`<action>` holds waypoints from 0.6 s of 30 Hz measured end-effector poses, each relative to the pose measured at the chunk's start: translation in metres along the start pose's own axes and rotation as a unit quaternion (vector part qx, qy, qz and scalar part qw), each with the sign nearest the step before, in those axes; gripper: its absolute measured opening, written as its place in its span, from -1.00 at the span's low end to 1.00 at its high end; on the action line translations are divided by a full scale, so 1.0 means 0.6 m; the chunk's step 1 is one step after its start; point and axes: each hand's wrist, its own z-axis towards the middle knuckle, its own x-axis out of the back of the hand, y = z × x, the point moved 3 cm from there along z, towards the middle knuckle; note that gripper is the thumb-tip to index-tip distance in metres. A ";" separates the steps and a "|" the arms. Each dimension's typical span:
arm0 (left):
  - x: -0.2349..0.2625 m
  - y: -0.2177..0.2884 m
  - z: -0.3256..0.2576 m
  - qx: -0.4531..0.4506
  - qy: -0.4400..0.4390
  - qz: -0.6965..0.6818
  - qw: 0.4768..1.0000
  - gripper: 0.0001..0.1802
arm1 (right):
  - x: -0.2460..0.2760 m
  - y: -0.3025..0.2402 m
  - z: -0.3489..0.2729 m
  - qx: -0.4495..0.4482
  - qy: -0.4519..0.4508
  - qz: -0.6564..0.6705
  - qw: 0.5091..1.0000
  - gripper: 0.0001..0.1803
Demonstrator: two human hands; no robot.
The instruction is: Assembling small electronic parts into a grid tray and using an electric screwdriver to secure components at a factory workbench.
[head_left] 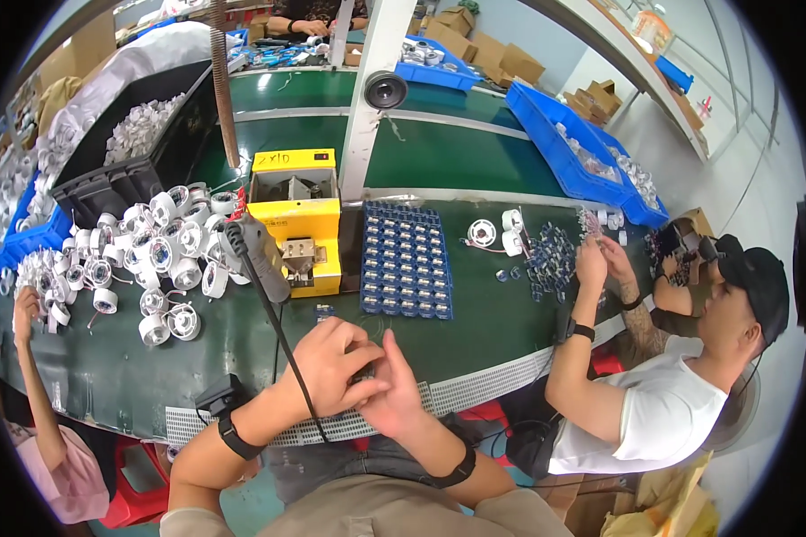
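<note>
My left hand point(326, 365) and my right hand point(394, 392) meet over the table's near edge. The left fingers are curled in a pinch against the right hand, whose thumb stands raised. Something small and dark shows between them, mostly hidden by the fingers. Just beyond the left hand lies a small blue circuit board point(324, 312). Farther off is a blue panel point(407, 259) of small boards in rows. A grey electric screwdriver point(261, 258) hangs to the left of the hands, its black cable crossing in front of my left wrist.
A yellow machine point(313, 224) stands beside the panel. White round housings point(161, 237) are heaped left, before a black crate point(143, 174). Loose blue boards point(549, 259) lie right, where a co-worker point(654, 385) sits. Another person's arm point(40, 380) reaches in from the left. A white post point(364, 143) rises behind.
</note>
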 end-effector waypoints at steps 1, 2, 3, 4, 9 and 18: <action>0.003 0.004 0.000 -0.017 0.018 -0.007 1.000 -0.65 | 0.011 0.001 0.002 -0.002 -0.001 0.000 1.000 -0.52; 0.008 0.007 -0.001 -0.033 0.036 -0.013 0.999 -0.65 | 0.023 -0.003 0.002 0.002 -0.001 0.032 0.999 -0.54; 0.011 0.003 -0.002 -0.029 0.038 -0.010 0.999 -0.65 | 0.033 -0.009 0.002 0.003 -0.001 0.064 0.998 -0.56; 0.014 -0.009 -0.005 0.015 0.050 0.002 0.999 -0.65 | 0.038 -0.032 0.000 0.021 -0.018 0.078 0.997 -0.61; 0.017 -0.080 -0.054 0.296 -0.093 0.193 0.931 -0.50 | 0.110 -0.259 -0.015 0.435 0.155 -0.124 0.878 -0.91; -0.011 -0.071 -0.060 0.310 -0.100 0.206 0.923 -0.48 | 0.091 -0.304 0.013 0.607 0.368 -0.614 0.345 -0.47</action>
